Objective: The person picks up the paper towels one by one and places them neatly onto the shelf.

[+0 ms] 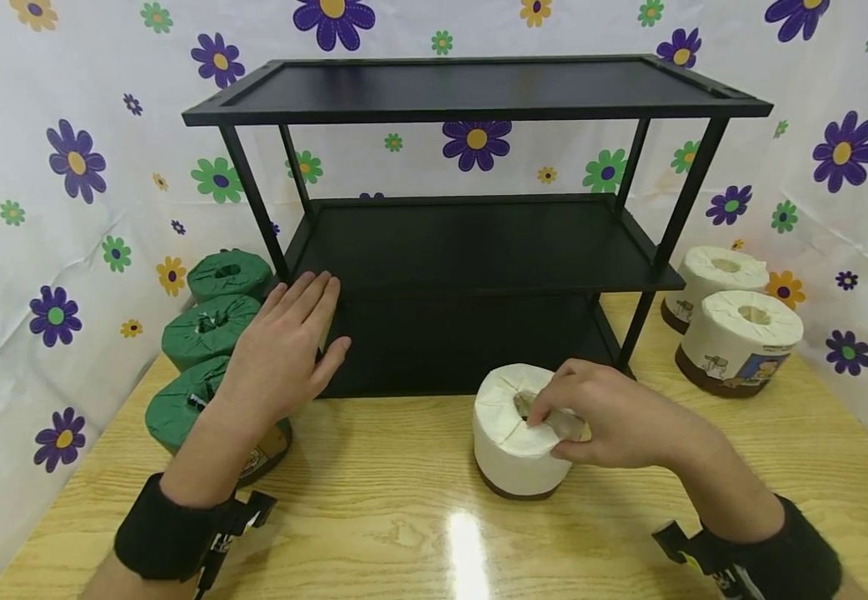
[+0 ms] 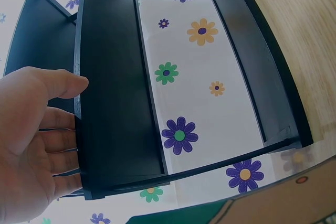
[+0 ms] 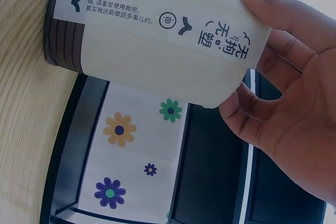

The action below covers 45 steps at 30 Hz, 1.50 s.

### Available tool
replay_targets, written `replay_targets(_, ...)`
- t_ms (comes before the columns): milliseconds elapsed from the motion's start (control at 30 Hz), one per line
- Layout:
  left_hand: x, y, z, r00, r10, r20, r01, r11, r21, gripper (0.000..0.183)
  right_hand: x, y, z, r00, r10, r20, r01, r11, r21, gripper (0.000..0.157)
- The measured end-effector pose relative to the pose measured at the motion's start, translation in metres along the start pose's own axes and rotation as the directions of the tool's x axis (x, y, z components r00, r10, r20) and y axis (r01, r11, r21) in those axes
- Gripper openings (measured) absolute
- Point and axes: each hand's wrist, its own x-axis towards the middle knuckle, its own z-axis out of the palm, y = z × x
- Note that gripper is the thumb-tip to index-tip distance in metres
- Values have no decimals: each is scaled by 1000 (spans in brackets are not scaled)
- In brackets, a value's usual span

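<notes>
My right hand pinches the top edge of a white-wrapped toilet roll, with fingers at its centre hole and the thumb on its near side. Printed lettering and a dark brown base band show on this toilet roll in the right wrist view. My left hand has its fingers extended at the front left corner of a black shelf rack. In the left wrist view, the left hand is by the edge of a shelf board and holds nothing.
Several green-wrapped toilet rolls line the left side of the rack, partly behind my left forearm. Two more white toilet rolls stand at the right on the wooden table. A flower-patterned cloth hangs behind.
</notes>
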Motion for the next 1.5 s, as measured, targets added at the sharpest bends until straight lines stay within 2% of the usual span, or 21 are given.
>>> replay_targets(400, 0, 0, -1, 1000, 3, -11, -3, 1000, 1, 65, 0, -5, 0, 1000, 31, 1, -31, 1000, 2, 31)
replay_targets(1033, -1, 0, 1, 1000, 6, -17, -6, 1000, 9, 65, 2, -8, 5, 999, 20, -33, -20, 1000, -19, 29)
replay_targets(1500, 0, 0, 1, 1000, 10, -26, -10, 1000, 7, 65, 8, -18, 8, 998, 54, -42, -55, 998, -32, 24)
